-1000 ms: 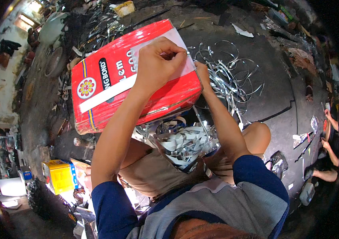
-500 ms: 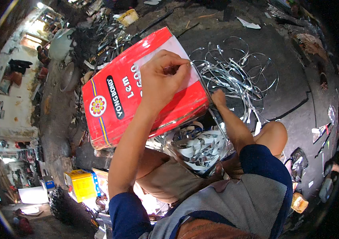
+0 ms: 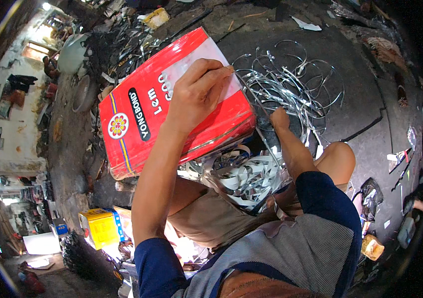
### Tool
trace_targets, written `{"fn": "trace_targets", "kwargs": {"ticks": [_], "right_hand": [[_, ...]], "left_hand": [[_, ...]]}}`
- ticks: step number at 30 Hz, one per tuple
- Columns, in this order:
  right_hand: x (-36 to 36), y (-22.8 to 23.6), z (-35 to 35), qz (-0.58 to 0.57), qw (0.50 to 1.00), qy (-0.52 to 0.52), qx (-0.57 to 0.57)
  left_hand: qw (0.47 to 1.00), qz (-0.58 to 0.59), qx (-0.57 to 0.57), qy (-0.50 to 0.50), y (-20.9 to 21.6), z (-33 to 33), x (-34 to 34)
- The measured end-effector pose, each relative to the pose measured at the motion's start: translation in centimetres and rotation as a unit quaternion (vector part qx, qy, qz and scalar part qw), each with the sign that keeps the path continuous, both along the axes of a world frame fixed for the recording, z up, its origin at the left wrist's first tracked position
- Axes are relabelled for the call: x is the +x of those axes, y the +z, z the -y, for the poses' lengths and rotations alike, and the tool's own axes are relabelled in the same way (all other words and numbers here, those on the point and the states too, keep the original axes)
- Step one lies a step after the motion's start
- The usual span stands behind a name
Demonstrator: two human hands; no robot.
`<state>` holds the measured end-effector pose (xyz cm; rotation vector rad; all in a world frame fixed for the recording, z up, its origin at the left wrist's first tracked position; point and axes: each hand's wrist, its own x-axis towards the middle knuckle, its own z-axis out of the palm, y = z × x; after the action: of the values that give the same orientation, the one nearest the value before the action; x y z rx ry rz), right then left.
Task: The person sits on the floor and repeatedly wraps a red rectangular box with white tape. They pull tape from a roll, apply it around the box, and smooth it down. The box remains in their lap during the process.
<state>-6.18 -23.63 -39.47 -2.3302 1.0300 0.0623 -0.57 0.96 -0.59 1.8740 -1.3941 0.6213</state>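
Observation:
A large red rectangular tin can (image 3: pixel 147 144) lies tilted across my lap side, its pale whitish patch at the right. Over that patch my left hand (image 3: pixel 199 94) is closed, thumb and finger pinched at the can's right edge. A thin silvery strip (image 3: pixel 262 134) runs from near those fingertips down past the can's corner toward my legs. Right of the can, my right hand (image 3: pixel 279 119) is closed in a loose fist; what it holds is hidden. Just beyond it lies a loose tangle of shiny silver strips (image 3: pixel 296 84). More white and silver strips (image 3: pixel 251 181) are heaped between my legs.
A yellow and blue tin (image 3: pixel 99 228) stands at the lower left. Scraps and dark offcuts (image 3: pixel 137 59) litter the far left floor. A black plastic bag (image 3: pixel 372 193) lies at the right, with a yellowish block (image 3: pixel 372 247) below it.
My left hand has shifted slightly up and left, and its fingers have straightened somewhat. My right hand has moved a little right, away from the can. The can appears slightly farther left.

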Motion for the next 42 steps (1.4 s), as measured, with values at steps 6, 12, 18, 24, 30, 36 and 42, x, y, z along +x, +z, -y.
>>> {"fn": "trace_targets", "kwargs": {"ticks": [6,12,18,24,30,36,42], "right_hand": [[-1.7,0.8,2.3,-0.002,0.998,0.015,-0.053],[-2.4,-1.7,4.8,-0.006,0.998,-0.042,-0.045],[-4.9,-1.8,5.8,-0.065,0.985,-0.158,-0.011],[-5.8,-1.6,1.7,0.054,0.987,-0.15,-0.015],[-7.0,-2.9,-7.2,0.121,0.985,-0.08,0.096],[-14.8,5.0,-14.2,-0.172,0.931,0.322,-0.015],[-17.0,15.2,-16.5,-0.048,0.879,0.47,0.059]], "left_hand": [[1.0,0.026,0.008,0.01,0.0,-0.4,-0.1],[0.997,0.001,0.057,0.043,0.2,-1.0,-0.3],[0.981,0.05,0.155,0.105,0.7,-0.5,-0.9],[0.983,0.013,0.163,0.085,0.5,-0.8,-1.2],[0.99,-0.003,0.139,0.039,1.2,0.6,-1.6],[0.988,-0.011,0.143,0.056,1.6,-0.8,-2.0],[0.98,0.102,0.14,0.095,-0.1,-0.4,-2.7]]}}
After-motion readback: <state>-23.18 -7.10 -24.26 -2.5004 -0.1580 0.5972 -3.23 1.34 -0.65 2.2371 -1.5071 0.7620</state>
